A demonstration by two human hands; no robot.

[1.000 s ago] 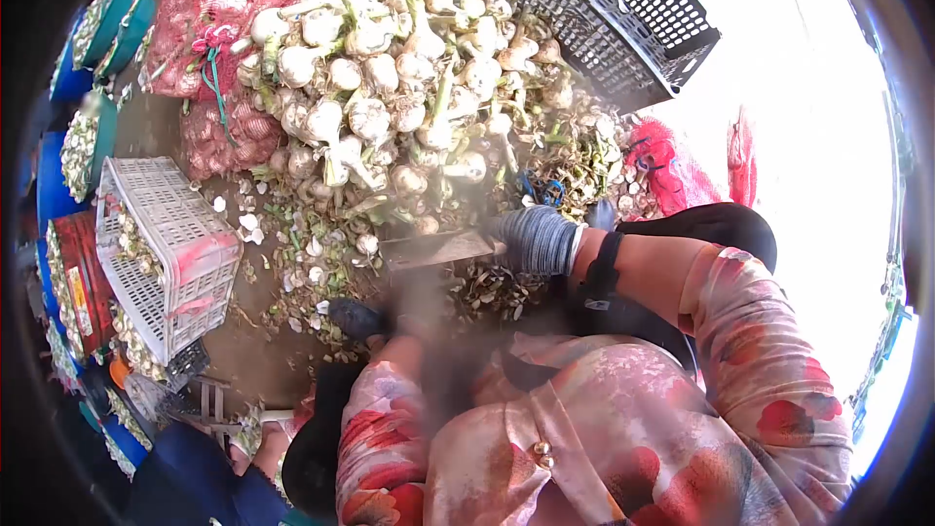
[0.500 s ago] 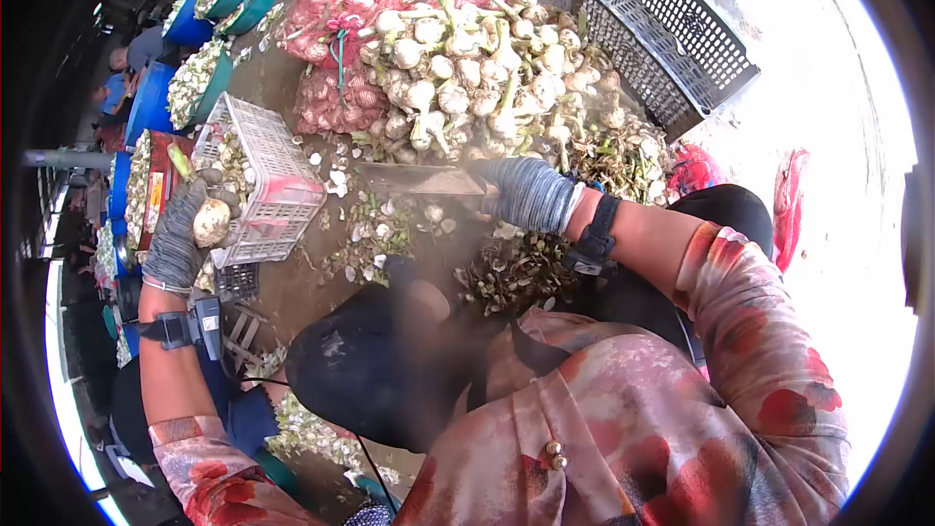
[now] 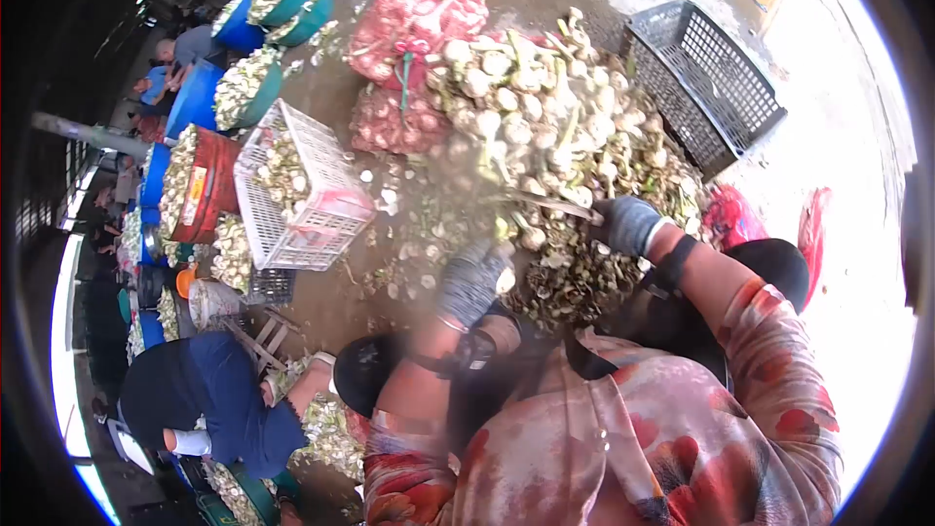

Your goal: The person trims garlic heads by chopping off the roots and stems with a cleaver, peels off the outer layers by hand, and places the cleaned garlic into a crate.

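Observation:
My left hand [image 3: 469,284], in a grey glove, is closed around a garlic bulb [image 3: 505,281], whose pale side shows at the fingertips; haze blurs it a little. In my gloved right hand [image 3: 631,226] is a knife [image 3: 550,202], its blade pointing left towards the space above my left hand. A large heap of garlic bulbs [image 3: 545,107] with stems lies just beyond both hands. Below the knife, dark trimmed roots and skins [image 3: 575,282] are piled on the ground near my knees.
A white crate [image 3: 326,200] holding garlic pieces stands to the left. Red mesh sacks [image 3: 414,24] lie behind the heap, and a black crate [image 3: 696,88] stands at its right. Tubs of garlic [image 3: 243,88] line the far left, where another person [image 3: 214,390] bends over.
My left hand has come from beside the white crate to the right, in front of my lap. My right hand with the knife has shifted right and nearer to me. The view has turned left.

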